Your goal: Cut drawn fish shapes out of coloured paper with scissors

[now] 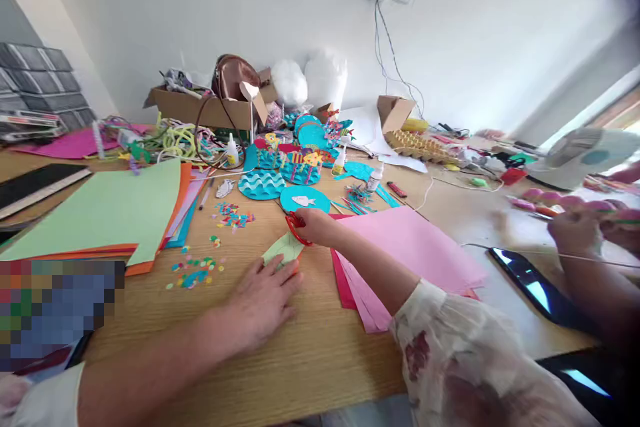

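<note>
My right hand (316, 225) is closed around the handles of a pair of red scissors (295, 230), low over the table. Just below them lies a small light-green piece of paper (281, 247) with faint drawn lines and orange paper showing at its edge. The outstretched fingers of my left hand (267, 290) rest on the near part of this paper. Beyond the scissors is a blue paper oval (320, 199) bearing a white fish cutout (303, 201). Right of my right hand, pink sheets (405, 240) pass under my forearm. Whether the blades touch the paper is unclear.
Green and orange sheets (110, 207) are stacked left, near confetti dots (195, 273). Glue bottles (375, 177) and blue wave crafts (263, 183) stand behind. At right, another person's hand (575, 240) holds a pink bumpy strip (560, 200) near a phone (525, 283).
</note>
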A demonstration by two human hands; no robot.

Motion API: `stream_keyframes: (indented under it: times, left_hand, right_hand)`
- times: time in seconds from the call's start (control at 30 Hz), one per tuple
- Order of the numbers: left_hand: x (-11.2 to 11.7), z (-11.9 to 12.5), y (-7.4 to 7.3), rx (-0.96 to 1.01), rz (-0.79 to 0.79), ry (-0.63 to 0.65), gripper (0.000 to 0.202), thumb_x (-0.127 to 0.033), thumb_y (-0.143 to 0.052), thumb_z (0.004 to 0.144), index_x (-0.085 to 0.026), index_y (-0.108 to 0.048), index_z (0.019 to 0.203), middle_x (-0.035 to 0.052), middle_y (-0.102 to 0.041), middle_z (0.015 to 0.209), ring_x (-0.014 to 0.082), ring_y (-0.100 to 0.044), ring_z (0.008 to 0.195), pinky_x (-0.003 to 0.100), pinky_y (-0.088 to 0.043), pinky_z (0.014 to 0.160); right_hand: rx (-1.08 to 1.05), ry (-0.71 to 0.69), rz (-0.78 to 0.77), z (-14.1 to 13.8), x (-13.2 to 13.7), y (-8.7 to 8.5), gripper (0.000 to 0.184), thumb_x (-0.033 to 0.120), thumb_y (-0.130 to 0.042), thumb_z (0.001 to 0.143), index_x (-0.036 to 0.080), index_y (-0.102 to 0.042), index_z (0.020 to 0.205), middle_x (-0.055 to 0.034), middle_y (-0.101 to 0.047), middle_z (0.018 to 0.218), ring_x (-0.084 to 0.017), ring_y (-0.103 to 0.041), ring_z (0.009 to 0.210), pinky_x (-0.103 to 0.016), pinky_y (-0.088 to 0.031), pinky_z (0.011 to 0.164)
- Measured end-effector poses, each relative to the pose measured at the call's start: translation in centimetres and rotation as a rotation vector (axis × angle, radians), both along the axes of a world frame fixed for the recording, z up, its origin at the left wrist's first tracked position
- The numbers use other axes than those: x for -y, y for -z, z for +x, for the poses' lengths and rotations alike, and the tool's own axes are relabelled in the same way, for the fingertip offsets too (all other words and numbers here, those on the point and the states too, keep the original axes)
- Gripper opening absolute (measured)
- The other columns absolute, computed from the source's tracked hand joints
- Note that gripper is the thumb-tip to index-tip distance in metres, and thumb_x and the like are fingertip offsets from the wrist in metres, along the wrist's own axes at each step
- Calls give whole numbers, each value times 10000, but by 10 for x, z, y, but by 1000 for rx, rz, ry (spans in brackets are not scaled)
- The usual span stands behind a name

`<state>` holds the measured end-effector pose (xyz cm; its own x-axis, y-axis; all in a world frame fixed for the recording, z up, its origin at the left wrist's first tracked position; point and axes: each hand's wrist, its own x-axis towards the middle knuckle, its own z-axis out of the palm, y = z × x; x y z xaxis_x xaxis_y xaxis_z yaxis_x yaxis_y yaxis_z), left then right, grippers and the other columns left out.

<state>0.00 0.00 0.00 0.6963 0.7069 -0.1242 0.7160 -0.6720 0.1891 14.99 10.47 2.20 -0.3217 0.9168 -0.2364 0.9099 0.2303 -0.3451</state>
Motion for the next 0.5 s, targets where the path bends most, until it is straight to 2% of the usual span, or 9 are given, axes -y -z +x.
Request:
stream_keyframes:
  times: [0.13,0.2,0.27,0.37,0.43,0.5]
  left_hand:
    - [4,-7,2,-5,-25,-30,488,-290,-506,842,-142,-474,1306,146,-447,1404,352,-311,1329,587,-287,1021]
    - [6,-7,-3,27,-32,-58,473,-259,-515,825,-120,-506,1277,166,-449,1398,360,-315,1325,590,-264,1033]
    - [10,-5,-11,117,-68,-82,464,-220,-511,806,-98,-526,1254,184,-452,1392,355,-334,1316,566,-250,1052]
    - [15,4,-24,415,-283,-143,468,-205,-502,786,-159,-534,1250,142,-488,1374,299,-412,1277,469,-309,1050]
    - [15,12,-31,661,-508,-254,455,-202,-499,774,-219,-551,1226,103,-531,1341,265,-482,1223,416,-382,1001]
    - [10,19,-36,843,-692,-393,428,-189,-506,763,-232,-578,1183,97,-578,1288,251,-525,1178,389,-423,953]
  right_hand:
    - [-41,24,0,3,8,-1,291,301,-536,896,160,-553,1150,-77,-573,1158,-213,-593,965,-403,-510,804]
    - [-85,63,31,11,13,-8,274,300,-534,898,156,-560,1129,-74,-585,1126,-198,-601,932,-389,-516,784]
    - [-146,122,87,24,20,-19,213,283,-553,882,139,-585,1036,-56,-619,1006,-174,-610,842,-340,-517,718]
    - [-262,223,172,51,43,-34,85,227,-595,802,154,-561,826,-4,-613,729,-140,-583,654,-245,-446,558]
    - [-337,284,199,68,65,-39,92,234,-583,776,177,-513,760,18,-587,640,-124,-551,567,-224,-388,482]
    - [-404,339,202,83,92,-38,120,243,-582,745,189,-479,716,17,-589,624,-121,-535,532,-218,-358,447]
